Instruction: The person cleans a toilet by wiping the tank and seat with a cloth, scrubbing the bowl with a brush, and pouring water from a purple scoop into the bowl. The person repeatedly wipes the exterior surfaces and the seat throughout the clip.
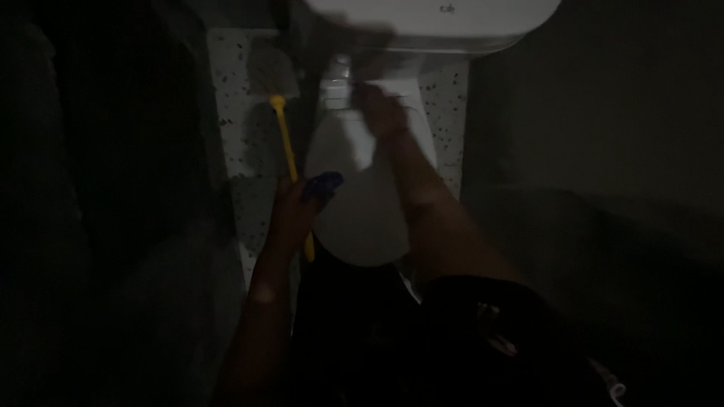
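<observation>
The room is dim. My left hand [296, 202] grips a yellow-handled toilet brush [285, 136] with its grey bristle head up by the wall, and a small blue thing [323, 185] sits at my fingers. My right hand [379, 111] is blurred and rests on the far end of the closed white toilet lid [354, 203], near the hinge. The white cistern [445, 19] is at the top of the view.
A pale speckled floor strip [241, 136] runs left of the toilet. Dark walls close in on both sides. My dark clothing [467, 339] fills the bottom of the view.
</observation>
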